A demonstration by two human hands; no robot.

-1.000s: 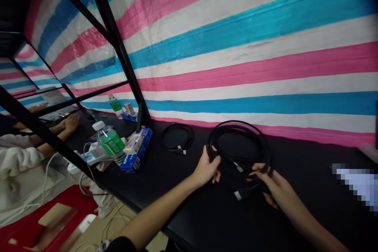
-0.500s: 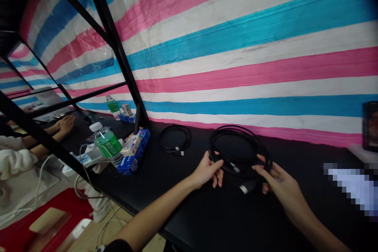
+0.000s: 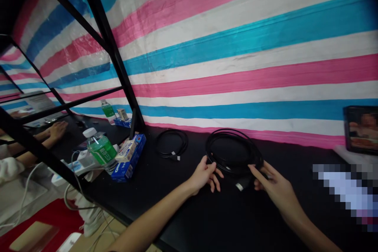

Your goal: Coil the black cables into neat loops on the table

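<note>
A large coiled black cable point(image 3: 233, 132) lies near the wall, a flat metal-tipped plug point(image 3: 239, 186) sticking out toward me. At its right side, my right hand point(image 3: 274, 183) pinches the loops between thumb and fingers. My left hand point(image 3: 205, 175) is at the coil's left edge, its fingers apart; whether it still touches the cable is hard to tell. Farther left on the table sits a smaller coiled black cable point(image 3: 187, 141) with its plug ends point(image 3: 176, 158) at the front.
Left are a blue Oreo box point(image 3: 124, 172), a smaller box point(image 3: 126, 151) on it, a green-labelled bottle point(image 3: 102, 149) and a white power strip point(image 3: 66, 173). A black metal frame point(image 3: 118, 63) rises there. Beyond it rest another person's hands point(image 3: 56, 132). A dark-framed screen point(image 3: 362, 130) stands right.
My left hand's index finger has come out from the coil, and its fingers have spread. The coil has settled slightly lower against the table. My right hand keeps its pinch. The view has shifted slightly.
</note>
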